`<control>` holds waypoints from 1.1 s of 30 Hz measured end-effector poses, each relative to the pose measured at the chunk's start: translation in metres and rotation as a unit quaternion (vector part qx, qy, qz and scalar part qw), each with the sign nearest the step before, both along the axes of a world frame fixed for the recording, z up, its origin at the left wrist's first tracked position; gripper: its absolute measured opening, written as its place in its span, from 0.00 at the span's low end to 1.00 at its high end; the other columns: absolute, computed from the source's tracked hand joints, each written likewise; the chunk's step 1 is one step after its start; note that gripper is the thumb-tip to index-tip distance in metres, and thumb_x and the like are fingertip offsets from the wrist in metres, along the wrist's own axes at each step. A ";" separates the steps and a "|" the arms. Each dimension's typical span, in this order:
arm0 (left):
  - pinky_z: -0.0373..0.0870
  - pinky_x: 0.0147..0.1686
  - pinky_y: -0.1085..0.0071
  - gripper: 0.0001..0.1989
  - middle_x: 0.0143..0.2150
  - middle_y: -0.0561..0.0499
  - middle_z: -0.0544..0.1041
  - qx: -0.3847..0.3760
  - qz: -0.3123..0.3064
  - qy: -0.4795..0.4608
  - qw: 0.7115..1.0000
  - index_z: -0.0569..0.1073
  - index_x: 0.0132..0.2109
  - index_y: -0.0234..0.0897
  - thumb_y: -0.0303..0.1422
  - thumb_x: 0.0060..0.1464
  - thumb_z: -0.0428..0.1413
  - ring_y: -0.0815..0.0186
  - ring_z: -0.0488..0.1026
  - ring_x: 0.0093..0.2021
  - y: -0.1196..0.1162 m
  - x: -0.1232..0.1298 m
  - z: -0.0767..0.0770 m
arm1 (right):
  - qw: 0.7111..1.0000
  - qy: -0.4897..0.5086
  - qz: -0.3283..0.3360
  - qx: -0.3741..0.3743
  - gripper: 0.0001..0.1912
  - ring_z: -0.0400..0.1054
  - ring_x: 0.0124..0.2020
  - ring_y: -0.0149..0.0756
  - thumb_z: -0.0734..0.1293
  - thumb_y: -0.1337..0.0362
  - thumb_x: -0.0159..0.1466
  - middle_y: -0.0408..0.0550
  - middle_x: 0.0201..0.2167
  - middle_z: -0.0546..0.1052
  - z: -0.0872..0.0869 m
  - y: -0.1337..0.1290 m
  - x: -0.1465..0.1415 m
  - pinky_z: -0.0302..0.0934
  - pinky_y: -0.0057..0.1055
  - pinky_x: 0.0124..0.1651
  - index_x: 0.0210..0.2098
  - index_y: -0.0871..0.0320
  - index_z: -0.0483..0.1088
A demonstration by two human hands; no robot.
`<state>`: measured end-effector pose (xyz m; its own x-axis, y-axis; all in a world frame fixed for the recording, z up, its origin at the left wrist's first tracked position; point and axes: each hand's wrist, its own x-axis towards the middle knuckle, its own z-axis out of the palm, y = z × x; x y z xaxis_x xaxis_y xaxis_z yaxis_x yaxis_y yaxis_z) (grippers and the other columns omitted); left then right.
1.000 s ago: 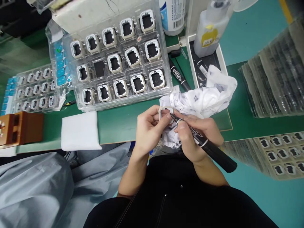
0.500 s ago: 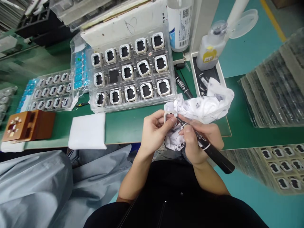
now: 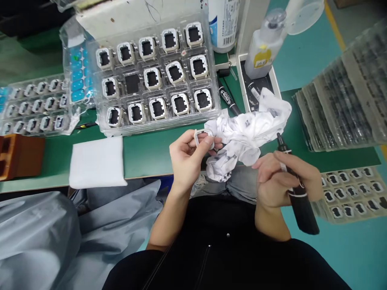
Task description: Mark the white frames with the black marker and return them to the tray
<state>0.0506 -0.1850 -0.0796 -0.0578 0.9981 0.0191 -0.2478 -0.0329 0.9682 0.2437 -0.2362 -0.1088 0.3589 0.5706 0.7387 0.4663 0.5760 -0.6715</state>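
Note:
Between the thumb and fingers of my left hand [image 3: 189,159] is a small light frame [image 3: 198,139], squarish with rounded corners, like a watch case. My right hand [image 3: 284,179] grips a black marker pen [image 3: 303,207], its dark tip pointing up and away, apart from the frame. A crumpled white cloth [image 3: 246,133] with dark smudges lies on the bench between and just beyond both hands. Behind my left hand a clear plastic tray [image 3: 145,127] holds rows of similar frames, with one pocket in its middle row showing only black.
Beyond the cloth are a second marker [image 3: 228,100], a white bottle [image 3: 223,28] and a squeeze bottle [image 3: 261,56] in a box. Tray stacks [image 3: 341,96] rise at right. Leftward are a folded white cloth [image 3: 96,163], an orange-brown block [image 3: 22,157] and grey fabric beside me.
My right hand has drawn the marker away from the frame, to the right. My left hand still holds the frame, slightly further left in view. The whole view has shifted a little.

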 end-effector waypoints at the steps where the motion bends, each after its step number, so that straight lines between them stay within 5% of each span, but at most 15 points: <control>1: 0.84 0.30 0.70 0.18 0.40 0.45 0.93 0.011 0.010 0.004 1.000 0.83 0.41 0.37 0.44 0.66 0.79 0.59 0.91 0.34 0.000 -0.001 -0.001 | 0.999 0.003 -0.023 0.023 0.13 0.74 0.18 0.36 0.72 0.49 0.85 0.34 0.24 0.79 0.004 0.001 0.001 0.77 0.40 0.25 0.58 0.47 0.85; 3: 0.81 0.26 0.72 0.20 0.40 0.46 0.93 0.027 0.027 0.012 0.999 0.82 0.41 0.38 0.47 0.66 0.78 0.61 0.89 0.30 -0.001 -0.001 -0.003 | 0.999 -0.026 -0.029 0.037 0.10 0.83 0.27 0.39 0.81 0.59 0.77 0.37 0.34 0.87 0.011 0.002 -0.002 0.79 0.40 0.30 0.56 0.49 0.84; 5: 0.76 0.22 0.73 0.22 0.40 0.47 0.93 0.034 0.041 0.012 0.999 0.80 0.42 0.38 0.49 0.66 0.78 0.65 0.85 0.25 -0.001 -0.002 -0.004 | 0.993 -0.121 -0.007 -0.004 0.19 0.88 0.41 0.46 0.85 0.66 0.71 0.44 0.47 0.93 0.017 0.002 -0.008 0.83 0.46 0.40 0.57 0.49 0.81; 9: 0.67 0.16 0.76 0.20 0.43 0.50 0.93 0.050 0.076 -0.007 0.996 0.81 0.45 0.40 0.50 0.68 0.77 0.74 0.75 0.18 -0.002 -0.003 -0.007 | 0.961 -0.266 0.036 -0.070 0.20 0.82 0.47 0.49 0.84 0.68 0.71 0.48 0.58 0.93 0.031 -0.004 -0.021 0.78 0.53 0.48 0.55 0.47 0.76; 17: 0.58 0.15 0.78 0.21 0.44 0.50 0.91 0.106 0.165 -0.045 0.980 0.79 0.47 0.41 0.53 0.73 0.73 0.70 0.85 0.28 -0.007 0.000 -0.010 | 0.921 -0.327 0.154 -0.146 0.20 0.67 0.40 0.41 0.74 0.79 0.75 0.47 0.54 0.91 0.042 -0.010 -0.027 0.70 0.45 0.45 0.59 0.50 0.76; 22: 0.61 0.15 0.77 0.25 0.44 0.51 0.91 0.087 0.152 -0.064 0.982 0.79 0.48 0.41 0.58 0.71 0.73 0.77 0.73 0.20 -0.004 0.002 -0.016 | 0.891 -0.366 0.222 -0.152 0.19 0.65 0.41 0.42 0.71 0.77 0.78 0.45 0.38 0.82 0.037 -0.003 -0.019 0.69 0.43 0.45 0.62 0.51 0.76; 27: 0.66 0.16 0.76 0.24 0.43 0.52 0.91 0.101 0.131 -0.070 0.984 0.79 0.49 0.42 0.57 0.73 0.71 0.78 0.68 0.17 -0.003 0.002 -0.017 | 0.917 -0.336 0.188 -0.102 0.15 0.73 0.39 0.42 0.74 0.76 0.75 0.44 0.38 0.81 0.023 0.003 -0.018 0.71 0.42 0.40 0.53 0.48 0.77; 33: 0.71 0.21 0.75 0.19 0.49 0.51 0.92 0.100 0.093 0.051 0.989 0.80 0.55 0.44 0.54 0.80 0.64 0.76 0.73 0.20 -0.020 0.008 -0.013 | 0.982 -0.164 0.019 0.089 0.18 0.82 0.33 0.40 0.79 0.70 0.71 0.40 0.39 0.84 0.001 0.013 -0.026 0.78 0.42 0.36 0.56 0.47 0.77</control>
<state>0.0586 -0.2047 -0.0930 -0.2284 0.9458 0.2306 -0.1204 -0.2625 0.9574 0.2174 -0.2228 -0.1073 0.0652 0.4296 0.9007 0.6169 0.6921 -0.3747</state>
